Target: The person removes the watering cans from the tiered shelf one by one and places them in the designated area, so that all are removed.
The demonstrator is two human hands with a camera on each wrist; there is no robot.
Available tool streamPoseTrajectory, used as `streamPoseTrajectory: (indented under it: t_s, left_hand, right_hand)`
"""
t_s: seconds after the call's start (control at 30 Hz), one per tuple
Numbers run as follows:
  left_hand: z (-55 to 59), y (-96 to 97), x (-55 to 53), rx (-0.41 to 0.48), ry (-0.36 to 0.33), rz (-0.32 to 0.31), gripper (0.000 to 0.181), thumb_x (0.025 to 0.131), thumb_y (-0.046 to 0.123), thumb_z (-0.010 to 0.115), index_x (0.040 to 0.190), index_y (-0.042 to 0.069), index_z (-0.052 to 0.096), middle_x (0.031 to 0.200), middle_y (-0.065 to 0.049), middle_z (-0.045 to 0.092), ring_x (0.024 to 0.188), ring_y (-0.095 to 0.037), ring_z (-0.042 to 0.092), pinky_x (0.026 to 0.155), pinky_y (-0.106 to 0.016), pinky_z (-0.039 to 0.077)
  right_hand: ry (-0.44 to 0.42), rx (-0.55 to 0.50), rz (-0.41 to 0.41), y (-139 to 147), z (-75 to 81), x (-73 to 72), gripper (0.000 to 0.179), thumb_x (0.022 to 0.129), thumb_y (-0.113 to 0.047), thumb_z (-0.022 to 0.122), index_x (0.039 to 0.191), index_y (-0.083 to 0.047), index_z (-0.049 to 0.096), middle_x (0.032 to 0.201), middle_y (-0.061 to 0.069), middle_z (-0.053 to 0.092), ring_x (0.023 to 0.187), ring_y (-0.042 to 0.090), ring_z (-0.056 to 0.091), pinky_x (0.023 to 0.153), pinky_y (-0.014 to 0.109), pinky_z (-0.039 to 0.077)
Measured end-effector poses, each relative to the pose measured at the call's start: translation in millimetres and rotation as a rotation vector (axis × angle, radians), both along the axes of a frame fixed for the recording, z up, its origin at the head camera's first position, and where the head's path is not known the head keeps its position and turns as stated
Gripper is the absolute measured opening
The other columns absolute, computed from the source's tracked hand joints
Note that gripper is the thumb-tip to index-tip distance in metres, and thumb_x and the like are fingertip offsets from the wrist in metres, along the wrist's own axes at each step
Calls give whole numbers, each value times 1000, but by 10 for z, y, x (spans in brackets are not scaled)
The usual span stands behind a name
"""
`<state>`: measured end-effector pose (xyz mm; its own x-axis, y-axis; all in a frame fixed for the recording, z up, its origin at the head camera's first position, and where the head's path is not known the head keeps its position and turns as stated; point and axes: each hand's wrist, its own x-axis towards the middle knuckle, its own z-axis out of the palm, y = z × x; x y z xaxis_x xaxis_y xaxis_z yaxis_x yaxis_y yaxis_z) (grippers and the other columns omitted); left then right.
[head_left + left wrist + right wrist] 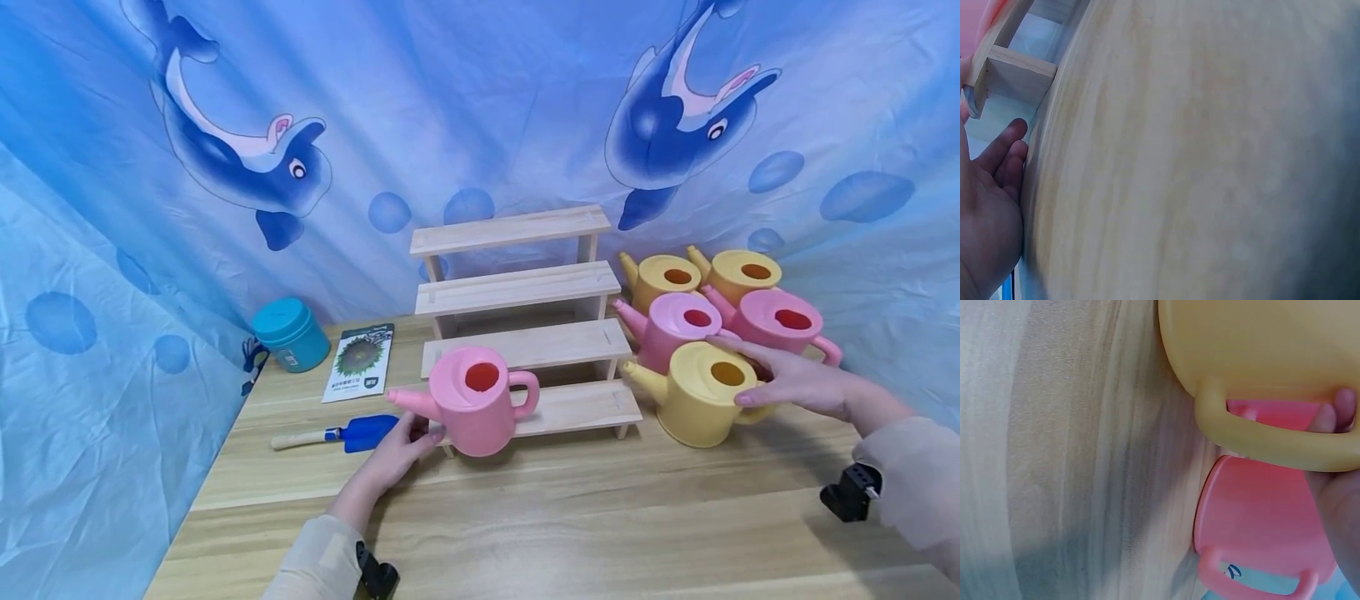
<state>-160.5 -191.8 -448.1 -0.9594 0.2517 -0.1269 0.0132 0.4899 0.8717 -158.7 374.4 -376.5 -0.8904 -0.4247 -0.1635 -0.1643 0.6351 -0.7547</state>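
Observation:
A pink watering can (472,417) stands on the lowest step of the tiered wooden shelf (525,292), spout to the left. At that step's left end, my left hand (397,457) pinches the board's end between thumb and finger; its other fingers (1007,147) curl loosely in the left wrist view. On the right, my right hand (806,379) holds a yellow watering can (697,408) at the top of its handle (1260,444). The thumb lies on the near side, and fingertips show through the handle loop in the right wrist view.
Behind the yellow can stand two pink watering cans (780,321) and two more yellow ones (742,271), close together. On the left are a teal jar (291,333), a sunflower seed packet (360,360) and a blue trowel (367,433). A dolphin-print curtain (480,100) hangs behind.

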Motion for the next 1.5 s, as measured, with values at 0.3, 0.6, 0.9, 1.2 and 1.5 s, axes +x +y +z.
streamPoseTrajectory:
  t_s: [0.3, 0.6, 0.9, 1.2, 1.5]
  left_hand:
    - [-137, -43, -51, 1, 30, 8, 49, 87, 44, 64, 128, 24, 46, 111, -5, 52, 100, -24, 46, 88, -37, 40]
    - [-49, -27, -36, 1, -4, -1, 50, 89, 39, 63, 131, 19, 44, 111, -5, 52, 100, -24, 45, 86, -36, 40]
    - [208, 53, 81, -30, -9, -25, 53, 90, 36, 62, 134, 15, 42, 116, -7, 52, 104, -24, 46, 91, -38, 41]
    - [228, 52, 67, -30, -17, -20, 58, 89, 40, 62, 138, 17, 39, 124, -9, 50, 114, -28, 45, 100, -47, 36]
    - [233, 56, 90, -31, -13, -24, 63, 89, 40, 62, 141, 15, 36, 129, -11, 48, 119, -29, 43, 102, -49, 34]
  right_hand:
    - [41, 35, 24, -44, 84, -45, 83, 80, -27, 70, 148, -14, 24, 140, 17, 32, 119, 36, 33, 82, 46, 47]
    - [63, 45, 0, -252, 349, -200, 77, 84, -29, 69, 148, -15, 26, 145, 20, 26, 116, 38, 35, 82, 47, 43]
    - [64, 25, 101, -955, 514, -403, 71, 86, -36, 67, 146, -19, 32, 134, 11, 44, 115, 32, 47, 91, 50, 43]
    - [72, -80, 269, -1860, 522, -531, 68, 87, -36, 66, 143, -13, 35, 131, 8, 51, 113, 23, 52, 92, 41, 45]
    - [4, -208, 338, -2517, 448, -490, 73, 83, -37, 70, 144, -18, 35, 134, 5, 47, 111, 21, 54, 93, 40, 44]
